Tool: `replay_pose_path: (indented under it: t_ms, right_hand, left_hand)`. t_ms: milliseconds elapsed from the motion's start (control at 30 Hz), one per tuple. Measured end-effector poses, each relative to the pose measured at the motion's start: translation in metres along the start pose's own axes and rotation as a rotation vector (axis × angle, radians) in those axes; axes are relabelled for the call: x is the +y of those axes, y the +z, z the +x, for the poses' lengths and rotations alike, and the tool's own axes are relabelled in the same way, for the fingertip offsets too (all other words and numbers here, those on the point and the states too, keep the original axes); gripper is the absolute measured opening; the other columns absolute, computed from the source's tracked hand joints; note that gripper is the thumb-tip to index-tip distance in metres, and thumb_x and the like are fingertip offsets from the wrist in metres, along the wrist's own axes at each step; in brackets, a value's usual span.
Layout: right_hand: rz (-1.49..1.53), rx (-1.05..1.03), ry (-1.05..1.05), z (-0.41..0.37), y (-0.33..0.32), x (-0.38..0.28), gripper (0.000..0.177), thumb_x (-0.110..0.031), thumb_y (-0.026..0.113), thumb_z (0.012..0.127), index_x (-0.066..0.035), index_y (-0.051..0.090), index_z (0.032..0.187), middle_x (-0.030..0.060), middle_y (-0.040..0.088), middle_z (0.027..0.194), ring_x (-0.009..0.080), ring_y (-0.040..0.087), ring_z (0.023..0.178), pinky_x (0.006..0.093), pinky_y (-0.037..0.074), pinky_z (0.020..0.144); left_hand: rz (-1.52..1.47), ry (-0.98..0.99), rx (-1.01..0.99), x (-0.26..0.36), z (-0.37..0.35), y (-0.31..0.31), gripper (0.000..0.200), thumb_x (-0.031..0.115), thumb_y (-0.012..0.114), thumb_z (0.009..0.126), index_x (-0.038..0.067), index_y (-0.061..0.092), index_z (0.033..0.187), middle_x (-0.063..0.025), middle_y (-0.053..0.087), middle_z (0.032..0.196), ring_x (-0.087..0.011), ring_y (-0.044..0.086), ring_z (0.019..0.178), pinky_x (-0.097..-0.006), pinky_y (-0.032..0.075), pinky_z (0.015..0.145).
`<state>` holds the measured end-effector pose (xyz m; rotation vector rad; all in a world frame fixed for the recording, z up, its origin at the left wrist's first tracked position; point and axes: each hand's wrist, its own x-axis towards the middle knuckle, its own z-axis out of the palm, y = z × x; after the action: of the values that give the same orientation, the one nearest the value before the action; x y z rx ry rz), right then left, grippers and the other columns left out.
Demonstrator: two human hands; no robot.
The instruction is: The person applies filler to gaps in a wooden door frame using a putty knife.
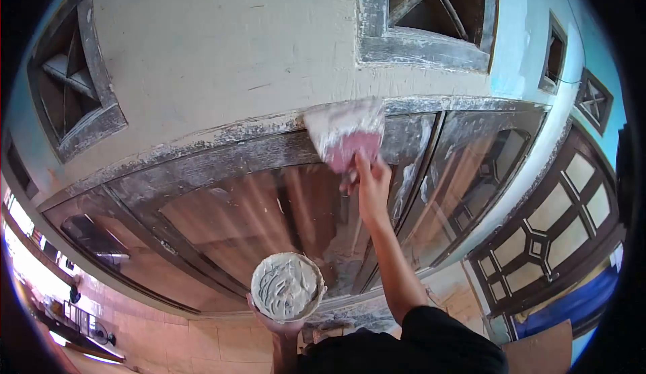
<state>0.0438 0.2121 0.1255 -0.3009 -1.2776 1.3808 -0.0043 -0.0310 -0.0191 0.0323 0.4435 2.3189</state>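
My right hand (369, 175) is raised and closed on the reddish handle of a wide putty knife (350, 135). Its broad blade, smeared with pale filler, lies against the top of the wooden window frame where it meets the wall. Lower down, my left hand (279, 323) holds up a round tub (321, 300) from beneath, with most of its fingers hidden. Thick grey-white filler (286, 286) fills the tub, its surface ridged and uneven.
The beige wall (222, 51) curves above the glazed window (229, 206). Vents with crossed bars flank it, including a wooden-framed vent (424, 51). A dark panelled door (545, 239) stands at right. Blue cloth (568, 307) lies below it. Tiled floor (182, 344) shows at the bottom.
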Motion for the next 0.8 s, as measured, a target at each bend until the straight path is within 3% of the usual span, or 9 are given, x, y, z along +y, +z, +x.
replay_pose_path:
  t_ms: [200,233,267,333,367,467,600,667,800]
  right_hand:
    - [0.172,-0.037,-0.041,-0.015,-0.03,0.014,0.02,-0.021,0.049,0.093,-0.002,0.055,0.093,0.0042,0.059,0.067,0.0131,0.056,0.046,0.0224,0.038,0.037]
    - [0.122,-0.037,-0.073,-0.006,-0.023,-0.004,0.021,-0.022,0.05,0.094,-0.002,0.055,0.096,0.0047,0.061,0.069,0.0122,0.057,0.047,0.0217,0.038,0.038]
    - [0.072,-0.033,-0.103,0.005,-0.018,-0.016,0.022,-0.022,0.05,0.094,-0.001,0.055,0.099,0.0051,0.063,0.07,0.0114,0.058,0.048,0.0209,0.039,0.039]
    - [0.071,0.021,-0.093,0.023,-0.012,-0.026,0.022,-0.022,0.051,0.094,-0.001,0.055,0.099,0.0046,0.062,0.071,0.0111,0.058,0.047,0.021,0.038,0.039]
    - [0.122,0.017,-0.111,0.03,-0.012,-0.022,0.021,-0.023,0.051,0.094,-0.002,0.055,0.098,0.004,0.062,0.07,0.0106,0.057,0.047,0.0211,0.038,0.038]
    - [0.069,0.046,-0.022,0.019,-0.024,0.003,0.023,-0.027,0.053,0.093,-0.005,0.057,0.087,0.0023,0.059,0.067,0.0118,0.056,0.046,0.0213,0.036,0.037]
    - [0.16,0.054,0.01,-0.009,-0.038,0.009,0.019,-0.026,0.052,0.093,-0.007,0.055,0.091,-0.0005,0.052,0.06,0.0106,0.055,0.045,0.0209,0.035,0.034]
    - [0.236,0.061,-0.031,0.006,-0.038,0.0,0.018,-0.025,0.052,0.093,-0.008,0.055,0.091,-0.0007,0.052,0.06,0.0097,0.055,0.045,0.021,0.035,0.033]
    - [0.185,0.034,-0.069,0.04,-0.034,-0.019,0.024,-0.026,0.05,0.094,-0.003,0.054,0.098,0.0031,0.06,0.07,0.0107,0.055,0.045,0.0204,0.036,0.037]
  left_hand:
    - [0.067,0.049,-0.211,-0.003,-0.007,0.018,0.065,0.06,0.031,0.087,0.013,0.044,0.13,-0.0088,0.046,0.131,-0.0307,0.044,0.119,-0.0516,0.033,0.101]
    - [0.264,0.277,-0.259,-0.009,-0.011,0.014,0.063,0.059,0.033,0.087,0.013,0.046,0.129,-0.0086,0.048,0.129,-0.0307,0.045,0.118,-0.0526,0.035,0.099]
    - [0.273,0.263,-0.254,-0.009,-0.007,0.009,0.063,0.059,0.033,0.087,0.013,0.046,0.129,-0.0086,0.048,0.129,-0.0307,0.045,0.118,-0.0526,0.035,0.099]
    - [-0.032,-0.018,0.046,-0.008,0.002,0.007,0.062,0.058,0.034,0.087,0.012,0.049,0.126,-0.0081,0.051,0.127,-0.0307,0.047,0.116,-0.0537,0.036,0.098]
    - [-0.029,-0.033,0.063,-0.01,-0.001,0.012,0.062,0.058,0.034,0.087,0.012,0.051,0.123,-0.0075,0.053,0.125,-0.0311,0.047,0.114,-0.0534,0.036,0.097]
    - [-0.002,-0.049,0.004,-0.012,-0.003,0.018,0.062,0.059,0.033,0.087,0.012,0.051,0.123,-0.0072,0.052,0.125,-0.0309,0.048,0.114,-0.0535,0.036,0.097]
    - [0.039,0.016,-0.097,-0.017,-0.003,0.018,0.063,0.06,0.032,0.086,0.013,0.05,0.125,-0.0077,0.051,0.127,-0.0323,0.046,0.116,-0.0558,0.035,0.098]
    - [-0.019,-0.04,-0.003,-0.016,-0.002,0.007,0.064,0.06,0.033,0.086,0.014,0.048,0.127,-0.0083,0.049,0.129,-0.034,0.045,0.117,-0.0587,0.034,0.098]
    - [0.009,-0.032,-0.019,-0.019,0.001,0.002,0.066,0.062,0.033,0.085,0.015,0.046,0.129,-0.0085,0.047,0.132,-0.0349,0.043,0.119,-0.0594,0.033,0.098]
